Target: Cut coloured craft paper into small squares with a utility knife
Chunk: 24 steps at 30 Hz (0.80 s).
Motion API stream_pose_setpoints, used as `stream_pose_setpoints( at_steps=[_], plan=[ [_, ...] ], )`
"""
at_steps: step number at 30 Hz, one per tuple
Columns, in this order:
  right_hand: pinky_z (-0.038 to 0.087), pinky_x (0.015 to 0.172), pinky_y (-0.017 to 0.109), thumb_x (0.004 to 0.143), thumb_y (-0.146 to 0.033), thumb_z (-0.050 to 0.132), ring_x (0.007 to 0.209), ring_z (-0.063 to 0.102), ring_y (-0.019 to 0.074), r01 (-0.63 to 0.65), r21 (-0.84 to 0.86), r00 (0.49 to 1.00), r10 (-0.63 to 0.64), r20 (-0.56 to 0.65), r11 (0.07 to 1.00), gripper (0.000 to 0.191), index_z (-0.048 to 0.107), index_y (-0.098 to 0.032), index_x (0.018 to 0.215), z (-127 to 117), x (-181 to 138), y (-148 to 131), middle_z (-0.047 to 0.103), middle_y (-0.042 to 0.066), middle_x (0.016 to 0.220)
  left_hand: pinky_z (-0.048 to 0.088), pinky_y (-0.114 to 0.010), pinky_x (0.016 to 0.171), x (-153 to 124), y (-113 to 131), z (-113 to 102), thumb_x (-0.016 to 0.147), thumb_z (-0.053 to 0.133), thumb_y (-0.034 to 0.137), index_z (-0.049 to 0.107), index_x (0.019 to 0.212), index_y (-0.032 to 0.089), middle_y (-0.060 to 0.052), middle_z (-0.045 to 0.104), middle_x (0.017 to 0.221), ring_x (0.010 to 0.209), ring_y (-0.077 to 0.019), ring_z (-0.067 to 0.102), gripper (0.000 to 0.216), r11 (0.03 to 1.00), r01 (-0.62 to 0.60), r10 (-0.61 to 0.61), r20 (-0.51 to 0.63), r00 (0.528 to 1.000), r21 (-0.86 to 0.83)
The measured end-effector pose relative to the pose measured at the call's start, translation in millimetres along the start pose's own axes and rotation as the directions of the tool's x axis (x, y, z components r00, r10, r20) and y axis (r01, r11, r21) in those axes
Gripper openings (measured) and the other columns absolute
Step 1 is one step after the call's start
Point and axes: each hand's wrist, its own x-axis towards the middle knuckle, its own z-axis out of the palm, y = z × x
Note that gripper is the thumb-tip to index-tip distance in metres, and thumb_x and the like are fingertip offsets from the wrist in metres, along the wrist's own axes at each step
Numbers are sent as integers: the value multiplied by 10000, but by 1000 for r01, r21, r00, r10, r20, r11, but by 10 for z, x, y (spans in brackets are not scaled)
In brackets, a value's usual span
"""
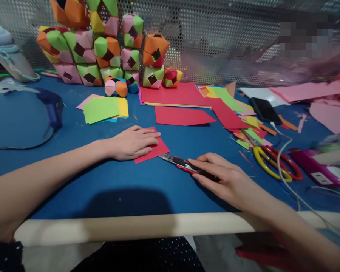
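Observation:
My left hand [132, 142] lies flat, fingers stretched out, on a small red paper square [156, 150] on the blue table [102, 181]. My right hand [219, 177] is closed round a utility knife [178, 161] with a red and black handle. The knife lies low over the table, its metal blade tip touching the right edge of the red square.
Stacked folded paper cubes [107, 49] stand at the back against a mesh screen. Red sheets [181, 115], green and yellow squares [103, 108], scraps, a phone [265, 110], scissors [274, 162] with yellow and red handles, a white cable and a glue gun [51, 107] lie around.

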Motion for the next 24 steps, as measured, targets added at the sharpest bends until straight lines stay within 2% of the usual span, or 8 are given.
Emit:
stream_pose_setpoints(
  at_steps=[8, 14, 24],
  plan=[
    [545, 723, 351, 952, -314, 500, 875, 638, 210, -16, -2, 1000, 16, 21, 1000, 309, 656, -222, 1202, 21, 31, -95, 653, 101, 1002, 279, -368, 1020, 1, 15, 19, 1002, 282, 392, 533, 1244, 248, -56, 379, 1553, 1422, -231, 348, 378, 1000, 15, -15, 3, 1000, 0],
    [546, 725, 329, 945, -278, 521, 883, 644, 198, 11, -7, 1000, -10, 23, 1000, 308, 646, -210, 1218, 60, 35, -94, 653, 97, 1003, 284, -354, 1009, -2, 5, 44, 992, 328, 383, 554, 1207, 243, -67, 426, 1525, 1387, -239, 403, 341, 998, -5, 2, -53, 999, -63],
    [530, 735, 279, 957, -267, 519, 868, 622, 159, 28, 3, 998, -28, 54, 1000, 306, 632, -179, 1227, 85, 31, -152, 630, 80, 999, 263, -339, 1018, 2, 9, 40, 1004, 256, 404, 520, 1248, 257, -56, 374, 1557, 1415, -204, 351, 389, 1000, 3, -3, 0, 1000, -19]
  ],
)
